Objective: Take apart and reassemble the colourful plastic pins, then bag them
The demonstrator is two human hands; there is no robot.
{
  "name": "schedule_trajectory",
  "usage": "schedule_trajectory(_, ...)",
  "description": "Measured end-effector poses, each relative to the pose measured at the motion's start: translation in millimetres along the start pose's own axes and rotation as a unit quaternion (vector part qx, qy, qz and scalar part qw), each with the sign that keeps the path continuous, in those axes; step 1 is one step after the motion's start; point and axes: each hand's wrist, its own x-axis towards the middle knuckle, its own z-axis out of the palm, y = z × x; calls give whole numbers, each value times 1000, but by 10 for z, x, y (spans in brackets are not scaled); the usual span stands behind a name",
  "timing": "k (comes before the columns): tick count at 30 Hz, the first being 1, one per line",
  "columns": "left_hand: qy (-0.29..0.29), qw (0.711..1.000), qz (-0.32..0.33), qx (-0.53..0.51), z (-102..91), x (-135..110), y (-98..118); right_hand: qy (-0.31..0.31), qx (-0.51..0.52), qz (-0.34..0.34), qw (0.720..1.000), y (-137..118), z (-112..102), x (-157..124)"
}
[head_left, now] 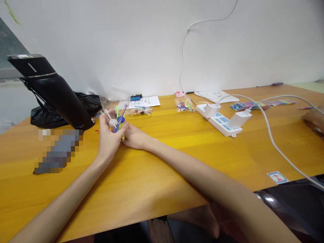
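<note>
In front of me, my left hand (107, 138) is closed around the side of a small clear plastic bag (113, 101). Colourful plastic pieces are bunched at its lower part: a blue one (120, 119) with a round disc, a white one (112, 123), and bits of green and yellow. A yellow arrow-shaped tip (123, 137) shows below the thumb. My right hand (135, 135) grips the bag's lower right side, against the left hand; its fingertips are mostly hidden. Just behind the hands lies another clear packet of small coloured parts (140, 110).
At left, a black bottle (59, 94) stands before a black plastic bag (88, 104), near a blurred-out object (58, 152). Right of centre are a bagged set of coloured pieces (184, 105) and a white power strip (220, 122) with cables. Another person's hand (314, 120) rests far right.
</note>
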Motion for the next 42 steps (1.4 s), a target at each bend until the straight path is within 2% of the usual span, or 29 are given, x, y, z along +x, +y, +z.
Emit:
schedule_trajectory(4, -1, 1000, -2, -18, -11, 2, 7, 4, -16, -12, 1000, 2, -108, -82)
schedule_trajectory(7, -14, 1000, -14, -9, -9, -19, 25, 21, -7, -18, 1000, -49, -290, -298)
schedule_trajectory(11, -39, 999, -17, 10, 19, -65, 53, 71, 58, 61, 994, -70, -602, -672)
schedule_trajectory(15, -73, 997, -20, 22, 58, -93, 57, 184, 154, 165, 957, 92, -859, -824)
schedule_trajectory(19, -122, 991, -16, 50, 48, -86, 4, 281, 211, 218, 910, 289, -1055, -788)
schedule_trajectory(26, -177, 973, -5, 148, -2, -79, -127, 408, 239, 200, 858, 306, -1351, -831)
schedule_trajectory(30, -203, 964, 2, 173, 8, -99, -128, 439, 252, 190, 841, 245, -1421, -812)
schedule_trajectory(35, -201, 962, 11, 187, 0, -101, -154, 483, 252, 164, 822, 157, -1510, -802)
schedule_trajectory(38, -199, 961, 10, 190, -5, -101, -164, 465, 252, 150, 836, 119, -1527, -810)
schedule_trajectory(42, -209, 960, -4, 186, 1, -105, -118, 336, 256, 163, 891, 61, -1407, -807)
